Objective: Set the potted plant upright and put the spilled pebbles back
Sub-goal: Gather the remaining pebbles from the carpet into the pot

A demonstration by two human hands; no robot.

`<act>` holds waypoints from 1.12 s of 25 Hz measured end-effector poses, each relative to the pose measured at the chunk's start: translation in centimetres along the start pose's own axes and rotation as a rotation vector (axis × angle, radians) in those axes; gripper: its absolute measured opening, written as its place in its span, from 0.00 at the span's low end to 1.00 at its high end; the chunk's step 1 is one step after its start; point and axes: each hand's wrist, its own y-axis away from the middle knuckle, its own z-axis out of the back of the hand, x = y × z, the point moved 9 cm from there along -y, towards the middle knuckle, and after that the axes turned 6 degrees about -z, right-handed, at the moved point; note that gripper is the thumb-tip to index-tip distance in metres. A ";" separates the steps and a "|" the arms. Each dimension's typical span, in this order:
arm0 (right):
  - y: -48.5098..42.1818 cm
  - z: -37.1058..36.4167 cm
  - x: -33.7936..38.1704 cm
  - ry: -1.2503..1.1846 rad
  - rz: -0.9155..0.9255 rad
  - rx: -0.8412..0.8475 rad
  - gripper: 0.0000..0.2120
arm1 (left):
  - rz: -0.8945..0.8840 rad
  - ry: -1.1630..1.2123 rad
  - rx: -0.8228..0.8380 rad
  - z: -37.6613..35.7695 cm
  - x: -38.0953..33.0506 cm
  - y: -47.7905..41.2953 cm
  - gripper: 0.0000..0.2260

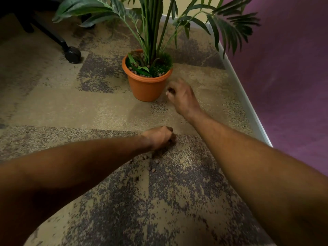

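Gripping pebbles (pixel 153 169), left hand (pixel 159 137) on carpet (pixel 106 112), right hand (pixel 181 96) beside upright pot (pixel 147 86).

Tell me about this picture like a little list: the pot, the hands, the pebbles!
pot: orange, upright on the carpet
left hand: curled on the carpet by the spilled pebbles, grip hidden
right hand: beside the pot, fingers curled, seemingly pinching pebbles
loose on carpet: several pebbles
also there: chair wheel
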 end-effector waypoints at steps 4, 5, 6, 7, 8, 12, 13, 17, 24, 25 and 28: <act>-5.4 1.0 1.2 -0.042 -0.053 -0.123 0.04 | 0.081 0.091 -0.112 2.1 3.4 3.0 0.10; -6.3 1.0 1.2 -0.060 -0.066 -0.140 0.04 | 0.107 0.097 -0.160 3.4 4.6 4.0 0.10; -7.1 0.7 1.2 -0.070 -0.078 -0.142 0.05 | 0.131 0.089 -0.219 4.9 5.7 5.0 0.11; -7.7 0.3 1.3 -0.070 -0.086 -0.135 0.06 | 0.160 0.082 -0.300 6.7 6.8 6.3 0.11; -8.1 -0.1 1.3 -0.061 -0.092 -0.121 0.06 | 0.201 0.096 -0.393 8.7 8.0 7.6 0.11; -9.2 -1.3 1.8 -0.059 -0.104 -0.055 0.10 | 0.319 0.143 -0.773 16.8 11.3 12.0 0.10; -9.1 -1.3 1.9 -0.065 -0.107 -0.052 0.11 | 0.320 0.141 -0.842 18.5 11.5 12.4 0.10; -7.2 -0.6 1.5 -0.063 -0.107 -0.077 0.12 | 0.356 0.141 -0.965 22.4 12.0 11.6 0.11; -1.5 -0.6 -1.5 -0.040 -0.116 -0.025 0.15 | 0.284 0.114 -0.897 23.9 10.7 5.5 0.14; -1.0 -1.0 -2.1 -0.052 -0.144 -0.016 0.12 | 0.297 0.130 -0.894 24.2 10.9 5.1 0.14; 0.3 -2.2 -2.6 0.046 -0.125 0.032 0.07 | 0.333 0.135 -0.892 24.9 11.3 4.8 0.14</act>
